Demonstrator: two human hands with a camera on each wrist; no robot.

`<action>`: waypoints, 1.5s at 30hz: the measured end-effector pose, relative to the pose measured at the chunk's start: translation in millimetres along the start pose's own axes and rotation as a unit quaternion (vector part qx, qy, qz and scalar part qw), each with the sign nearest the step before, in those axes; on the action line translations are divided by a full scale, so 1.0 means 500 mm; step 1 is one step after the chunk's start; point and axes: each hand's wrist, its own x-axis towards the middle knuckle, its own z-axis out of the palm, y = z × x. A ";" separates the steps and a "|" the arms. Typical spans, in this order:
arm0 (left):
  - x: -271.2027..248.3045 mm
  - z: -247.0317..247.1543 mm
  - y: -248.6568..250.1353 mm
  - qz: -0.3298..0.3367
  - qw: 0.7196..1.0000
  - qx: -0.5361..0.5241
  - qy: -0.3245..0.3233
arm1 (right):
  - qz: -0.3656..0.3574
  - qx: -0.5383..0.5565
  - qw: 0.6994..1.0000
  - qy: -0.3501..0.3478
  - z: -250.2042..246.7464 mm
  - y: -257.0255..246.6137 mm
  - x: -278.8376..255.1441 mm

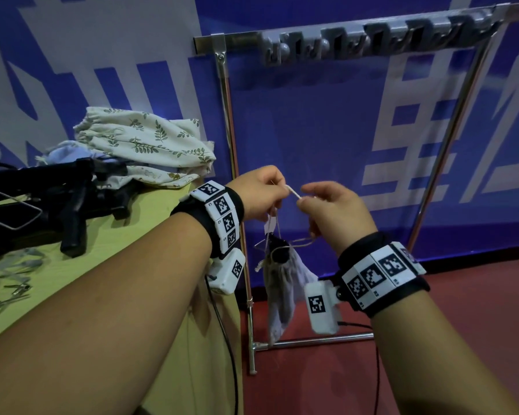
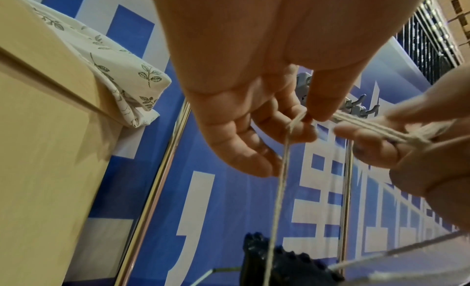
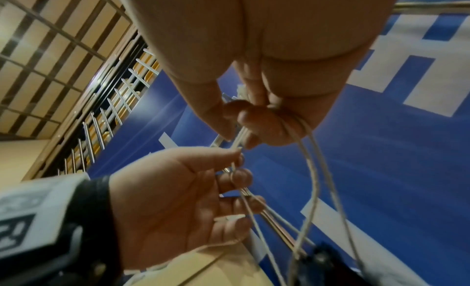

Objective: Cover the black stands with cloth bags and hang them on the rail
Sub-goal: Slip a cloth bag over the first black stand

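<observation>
A grey cloth bag (image 1: 282, 286) hangs in the air by its pale drawstring (image 1: 292, 191), and the top of a black stand (image 1: 277, 250) pokes out of its mouth. My left hand (image 1: 282, 190) pinches the drawstring between thumb and forefinger. My right hand (image 1: 304, 199) pinches the same cord a short way to the right, with loops of it trailing down. The left wrist view shows the cord (image 2: 279, 179) running down to the stand (image 2: 279, 266). In the right wrist view the cord loops (image 3: 315, 179) drop towards the stand (image 3: 320, 258). The hook rail (image 1: 372, 37) is above, at the far right.
At the left, a light wooden table (image 1: 132, 235) carries leaf-patterned cloth bags (image 1: 144, 142), a pile of black stands (image 1: 72, 199) and metal clips (image 1: 9, 283). The rack's chrome post (image 1: 234, 175) and base bar (image 1: 312, 341) stand on a red floor before a blue wall.
</observation>
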 end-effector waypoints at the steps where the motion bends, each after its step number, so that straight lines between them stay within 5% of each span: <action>1: 0.003 -0.001 -0.002 0.010 1.000 0.019 0.022 | -0.001 -0.035 0.999 -0.004 0.001 0.005 0.002; 4: 0.012 -0.002 -0.010 0.023 0.996 0.031 0.080 | -0.020 -0.083 0.996 0.026 0.007 0.015 0.005; 8: 0.016 -0.005 -0.007 0.024 0.991 -0.036 0.126 | -0.024 0.012 0.998 0.062 0.024 -0.005 0.028; 18: 0.030 -0.070 0.088 0.034 0.982 -0.097 0.160 | -0.089 0.026 0.993 0.070 0.026 -0.153 0.136; 29: 0.111 -0.169 0.259 0.057 0.958 -0.159 0.233 | -0.203 -0.078 0.972 0.084 0.020 -0.328 0.291; 35: 0.152 -0.198 0.288 0.038 0.945 -0.165 0.278 | -0.197 -0.170 0.962 0.086 0.043 -0.380 0.344; 45: 0.213 -0.182 0.253 -0.003 0.957 -0.138 0.254 | -0.175 -0.280 0.941 0.070 0.069 -0.343 0.379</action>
